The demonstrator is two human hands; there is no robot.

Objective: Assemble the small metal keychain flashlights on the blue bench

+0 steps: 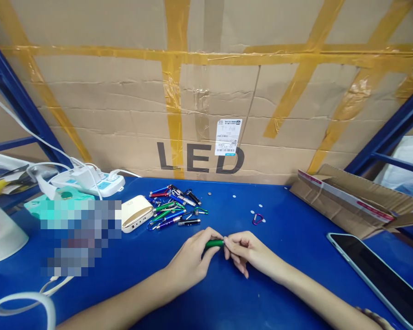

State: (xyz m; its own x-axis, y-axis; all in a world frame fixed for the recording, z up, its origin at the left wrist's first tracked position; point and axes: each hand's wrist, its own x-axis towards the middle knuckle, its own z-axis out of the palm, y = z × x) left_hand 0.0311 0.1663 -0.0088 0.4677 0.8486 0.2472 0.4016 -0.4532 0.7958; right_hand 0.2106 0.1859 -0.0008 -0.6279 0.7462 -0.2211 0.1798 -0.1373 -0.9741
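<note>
A small green metal flashlight (214, 243) lies level above the blue table between my two hands. My left hand (192, 259) is closed round its barrel, thumb below and fingers above. At its right end, my right hand (244, 250) pinches the tip between thumb and forefinger, with the other fingers curled loosely beneath. Whether a separate small part sits in that pinch is hidden. Beyond my left hand lies a pile of similar small flashlights (168, 224) in blue, green, red and black, some with clips. A purple-red carabiner clip (258, 219) lies beyond my right hand.
A white and gold power bank (136, 213) touches the pile's left side. Farther left are a power strip (106, 183), cables and a white cup-like container (2, 233). A phone (382, 279) and an open cardboard box (344, 201) lie right. A large taped carton (124, 114) stands behind.
</note>
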